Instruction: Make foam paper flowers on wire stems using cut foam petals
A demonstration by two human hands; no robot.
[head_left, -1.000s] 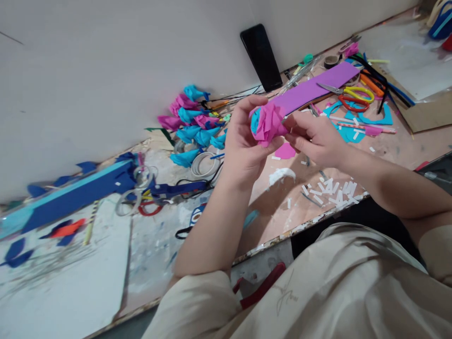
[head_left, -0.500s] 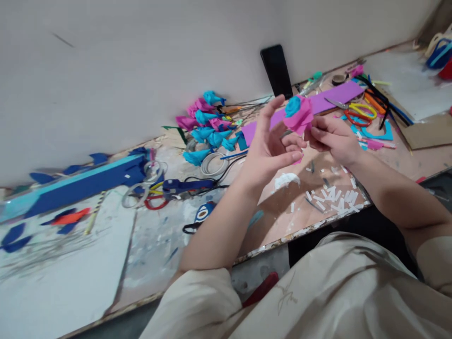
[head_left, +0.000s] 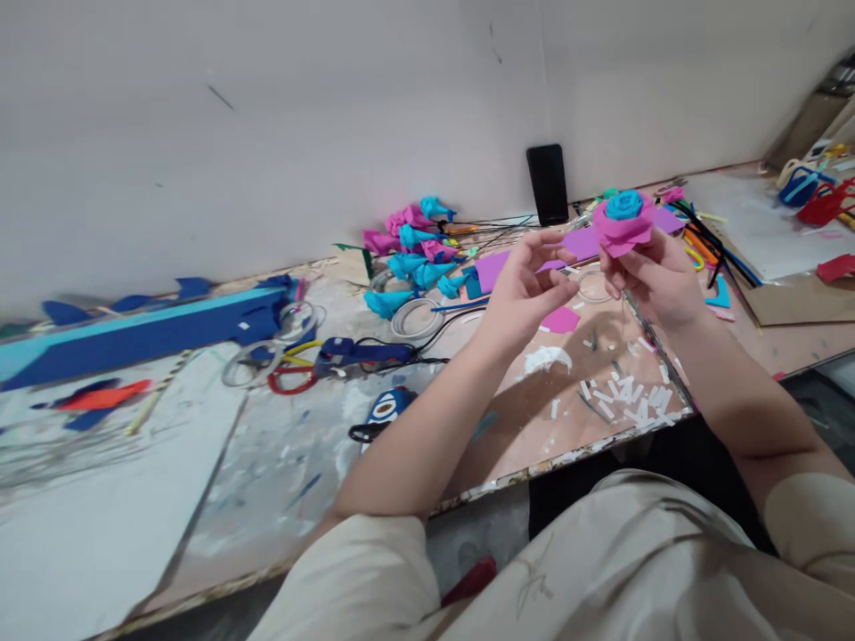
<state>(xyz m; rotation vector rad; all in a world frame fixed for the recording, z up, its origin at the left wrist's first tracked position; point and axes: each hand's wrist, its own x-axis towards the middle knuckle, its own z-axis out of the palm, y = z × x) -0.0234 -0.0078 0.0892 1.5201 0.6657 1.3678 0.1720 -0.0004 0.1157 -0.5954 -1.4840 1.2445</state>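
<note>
From where I stand, the right hand (head_left: 661, 278) pinches the flower (head_left: 624, 221), blue-centred and pink outside, from below, holding it upright above the table (head_left: 514, 427). The left hand (head_left: 525, 289) hangs just beside it, fingers loosely spread and curled, holding nothing. More flowers (head_left: 406, 265) lie heaped near the wall, left of the phone (head_left: 546, 185), whose dark face shows no lettering. The shirt (head_left: 601, 552) bears a scrawled mark (head_left: 534, 574) I can't read; white strips (head_left: 624, 390) are scattered near the table's edge.

Dim light, slightly soft detail
</note>
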